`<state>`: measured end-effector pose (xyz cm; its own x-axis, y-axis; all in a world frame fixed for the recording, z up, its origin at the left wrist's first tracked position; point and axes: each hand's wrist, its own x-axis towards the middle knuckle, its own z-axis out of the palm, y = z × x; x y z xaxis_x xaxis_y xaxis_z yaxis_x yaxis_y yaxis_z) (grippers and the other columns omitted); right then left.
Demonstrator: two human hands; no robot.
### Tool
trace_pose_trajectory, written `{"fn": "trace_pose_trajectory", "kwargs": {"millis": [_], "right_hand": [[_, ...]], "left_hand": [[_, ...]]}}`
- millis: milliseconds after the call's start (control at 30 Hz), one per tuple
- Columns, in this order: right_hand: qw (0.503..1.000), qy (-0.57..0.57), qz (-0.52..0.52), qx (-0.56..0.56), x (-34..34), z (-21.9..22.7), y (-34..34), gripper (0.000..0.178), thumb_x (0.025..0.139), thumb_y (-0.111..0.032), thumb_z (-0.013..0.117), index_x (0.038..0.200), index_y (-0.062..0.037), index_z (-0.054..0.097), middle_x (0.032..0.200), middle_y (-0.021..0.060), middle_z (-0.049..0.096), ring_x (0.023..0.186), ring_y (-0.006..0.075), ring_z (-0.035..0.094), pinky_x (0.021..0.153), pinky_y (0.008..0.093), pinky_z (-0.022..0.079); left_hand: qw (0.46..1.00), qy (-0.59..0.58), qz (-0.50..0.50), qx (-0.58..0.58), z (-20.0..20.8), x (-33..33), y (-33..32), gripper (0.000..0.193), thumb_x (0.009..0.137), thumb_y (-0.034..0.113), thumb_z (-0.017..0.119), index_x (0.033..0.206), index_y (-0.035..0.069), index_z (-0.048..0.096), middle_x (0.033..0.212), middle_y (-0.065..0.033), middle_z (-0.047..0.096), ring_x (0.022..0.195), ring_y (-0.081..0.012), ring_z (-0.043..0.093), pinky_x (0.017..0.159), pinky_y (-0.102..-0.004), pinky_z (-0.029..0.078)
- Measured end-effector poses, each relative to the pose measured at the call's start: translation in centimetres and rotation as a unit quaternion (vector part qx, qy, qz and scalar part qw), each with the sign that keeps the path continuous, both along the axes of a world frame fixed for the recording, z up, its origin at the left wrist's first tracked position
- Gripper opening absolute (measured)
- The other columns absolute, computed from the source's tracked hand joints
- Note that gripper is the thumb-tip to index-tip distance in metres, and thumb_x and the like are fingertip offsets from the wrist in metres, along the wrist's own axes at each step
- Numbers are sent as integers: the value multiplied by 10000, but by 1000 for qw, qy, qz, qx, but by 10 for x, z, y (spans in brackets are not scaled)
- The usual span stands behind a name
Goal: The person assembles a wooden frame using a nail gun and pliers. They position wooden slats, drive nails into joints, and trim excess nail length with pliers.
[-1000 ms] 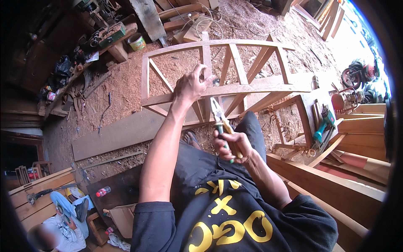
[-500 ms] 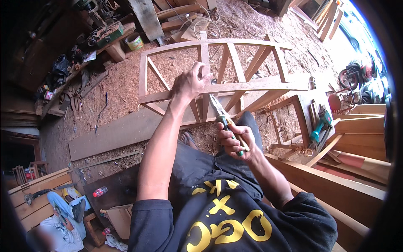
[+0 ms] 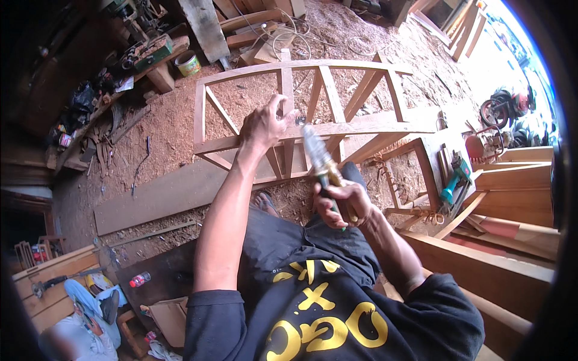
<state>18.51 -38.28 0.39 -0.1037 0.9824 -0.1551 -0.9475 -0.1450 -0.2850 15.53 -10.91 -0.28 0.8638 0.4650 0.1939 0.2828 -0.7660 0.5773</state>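
A slatted wooden frame (image 3: 373,128) with curved rails stands before me. My left hand (image 3: 264,125) is closed round the frame where an upright meets the near rail; its fingertips are partly hidden. In my right hand (image 3: 344,203) is a pair of pliers (image 3: 317,153) with green and tan handles. Their metal jaws point up toward the near rail, just right of the left hand, and are blurred by motion. I cannot tell whether the jaw tips touch the wood.
A long board (image 3: 150,201) lies on the shavings-covered floor. At right are a green power tool (image 3: 454,177) and stacked wooden pieces (image 3: 481,256). A tin (image 3: 188,63) stands near the bench at far left. Another person (image 3: 90,322) sits at lower left.
The pliers have swung a little upward and blurred, and my right hand has shifted slightly. My left hand keeps its place on the frame. The whole view has moved slightly.
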Motion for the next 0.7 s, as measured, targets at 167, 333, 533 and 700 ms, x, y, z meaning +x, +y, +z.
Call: {"fn": "trace_pose_trajectory", "kwargs": {"millis": [167,333,533,700], "right_hand": [[996,-66,-41,34,11,20,-1,288,985,-216,563,1200,-42,483,851,100,542,610,223,561,481,342,470],[614,-773,-24,-157,1,-26,-20,280,980,-260,609,1169,-53,617,873,65,656,731,151,569,679,330,473],[775,-580,-102,-230,-46,-74,7,256,988,-191,610,1175,-16,587,841,-30,540,745,75,484,684,260,434],[817,-503,-160,-230,-59,-64,32,199,1003,-233,593,1022,-35,578,758,-19,550,664,72,494,596,263,438]], "left_hand": [[999,46,10,-23,5,-4,-3,514,930,535,593,1268,152,540,865,-159,722,718,-292,725,561,-401,568],[999,30,10,-36,8,-4,-4,514,925,543,595,1258,155,552,869,-156,724,730,-294,726,572,-405,571],[999,37,19,-28,8,-4,-5,530,912,561,602,1263,166,554,883,-160,725,761,-298,729,619,-430,574],[1000,20,19,-2,3,-4,-4,516,914,556,603,1258,174,557,866,-151,725,755,-295,729,600,-414,570]]}}
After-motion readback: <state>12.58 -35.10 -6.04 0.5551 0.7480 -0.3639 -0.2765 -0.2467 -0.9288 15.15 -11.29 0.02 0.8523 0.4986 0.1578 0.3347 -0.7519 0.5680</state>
